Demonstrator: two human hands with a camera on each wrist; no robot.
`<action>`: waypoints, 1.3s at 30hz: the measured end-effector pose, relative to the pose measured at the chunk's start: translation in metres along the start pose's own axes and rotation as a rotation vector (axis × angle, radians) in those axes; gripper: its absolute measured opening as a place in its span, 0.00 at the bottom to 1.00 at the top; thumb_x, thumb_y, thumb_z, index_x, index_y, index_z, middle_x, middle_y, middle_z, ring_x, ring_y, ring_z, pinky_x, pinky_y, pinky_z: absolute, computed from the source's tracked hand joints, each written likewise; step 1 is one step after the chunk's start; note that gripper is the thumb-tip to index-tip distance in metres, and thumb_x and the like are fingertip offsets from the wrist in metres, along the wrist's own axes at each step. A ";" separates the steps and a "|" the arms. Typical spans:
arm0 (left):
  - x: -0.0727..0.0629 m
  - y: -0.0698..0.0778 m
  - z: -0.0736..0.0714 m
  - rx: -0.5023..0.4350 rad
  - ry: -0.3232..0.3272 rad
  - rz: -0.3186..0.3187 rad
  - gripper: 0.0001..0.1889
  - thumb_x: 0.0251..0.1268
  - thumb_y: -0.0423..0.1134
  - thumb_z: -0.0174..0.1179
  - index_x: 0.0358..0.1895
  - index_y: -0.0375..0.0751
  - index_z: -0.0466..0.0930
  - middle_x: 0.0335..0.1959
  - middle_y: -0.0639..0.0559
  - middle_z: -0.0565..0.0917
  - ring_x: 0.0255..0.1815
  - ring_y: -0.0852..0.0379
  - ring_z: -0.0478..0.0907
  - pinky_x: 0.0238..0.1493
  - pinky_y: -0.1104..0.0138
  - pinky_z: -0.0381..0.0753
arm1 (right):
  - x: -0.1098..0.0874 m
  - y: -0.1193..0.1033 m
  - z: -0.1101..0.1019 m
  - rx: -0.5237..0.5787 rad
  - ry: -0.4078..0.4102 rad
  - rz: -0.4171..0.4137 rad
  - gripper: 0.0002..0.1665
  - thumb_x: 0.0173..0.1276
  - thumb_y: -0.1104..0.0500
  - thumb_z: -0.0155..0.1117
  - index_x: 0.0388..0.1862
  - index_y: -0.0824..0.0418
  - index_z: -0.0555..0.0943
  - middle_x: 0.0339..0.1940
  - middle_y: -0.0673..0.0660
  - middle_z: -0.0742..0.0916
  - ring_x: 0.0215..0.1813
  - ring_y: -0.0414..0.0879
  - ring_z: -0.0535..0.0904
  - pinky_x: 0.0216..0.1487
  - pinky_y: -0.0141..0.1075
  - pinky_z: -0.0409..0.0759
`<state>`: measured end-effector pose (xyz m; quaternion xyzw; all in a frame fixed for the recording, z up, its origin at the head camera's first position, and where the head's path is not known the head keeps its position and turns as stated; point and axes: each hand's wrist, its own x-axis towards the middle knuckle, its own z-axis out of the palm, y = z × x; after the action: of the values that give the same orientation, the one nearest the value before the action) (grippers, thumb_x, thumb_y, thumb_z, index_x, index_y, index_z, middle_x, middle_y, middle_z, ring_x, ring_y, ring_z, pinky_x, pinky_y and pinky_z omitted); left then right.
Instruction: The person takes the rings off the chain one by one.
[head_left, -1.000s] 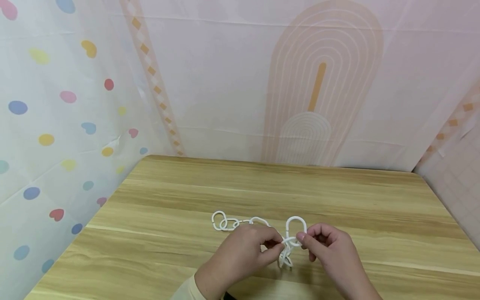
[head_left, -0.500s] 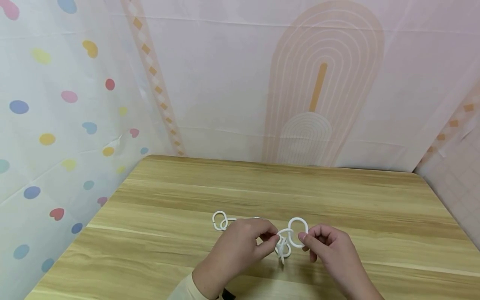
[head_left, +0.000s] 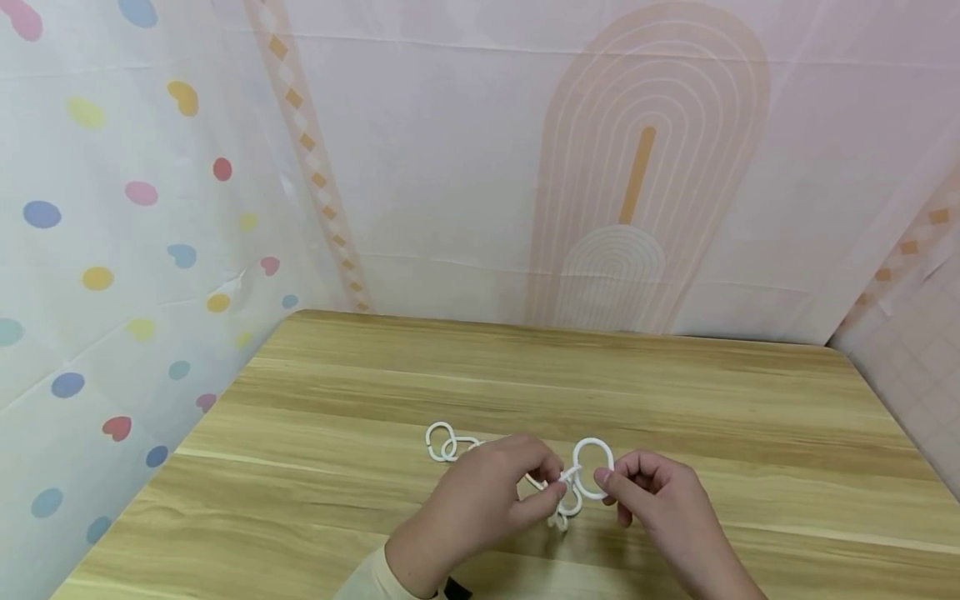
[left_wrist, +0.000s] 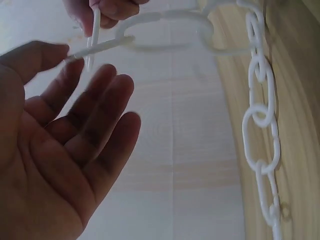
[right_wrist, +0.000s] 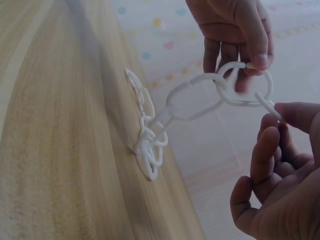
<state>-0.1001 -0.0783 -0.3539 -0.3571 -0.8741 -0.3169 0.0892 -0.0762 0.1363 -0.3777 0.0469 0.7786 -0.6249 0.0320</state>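
My left hand [head_left: 487, 500] pinches an end link of a white plastic chain [left_wrist: 260, 117] between thumb and index finger. Its other fingers stand loosely bent below, as the left wrist view shows. My right hand [head_left: 660, 492] pinches a single white chain link [head_left: 593, 441] between thumb and fingertips. That link passes through the end link [right_wrist: 245, 103] in my left hand, seen in the right wrist view. Both hands are close together above the table. From the left hand the chain hangs down to the table, and part of it is hidden behind that hand.
The wooden table [head_left: 360, 383] carries the far part of the chain, stretched out to the left, with some links bunched below the hands. A pale patterned cloth [head_left: 435, 167] hangs behind the table, and a dotted cloth [head_left: 150, 308] hangs at the left.
The right hand's link has turned, so its gap no longer shows in the head view. The left hand has shifted slightly, and the hanging links below it have swung. The right hand stays nearly in place.
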 end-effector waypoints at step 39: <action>0.003 -0.001 -0.006 -0.390 0.069 -0.247 0.04 0.69 0.38 0.65 0.42 0.45 0.87 0.32 0.58 0.86 0.28 0.67 0.81 0.29 0.70 0.81 | -0.002 0.003 -0.003 -0.034 0.022 -0.158 0.12 0.60 0.58 0.77 0.31 0.60 0.80 0.23 0.52 0.81 0.27 0.47 0.78 0.30 0.34 0.76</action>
<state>-0.1034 -0.0811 -0.3490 -0.2468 -0.8298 -0.5005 0.0088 -0.0741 0.1400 -0.3793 -0.0084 0.7907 -0.6116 -0.0250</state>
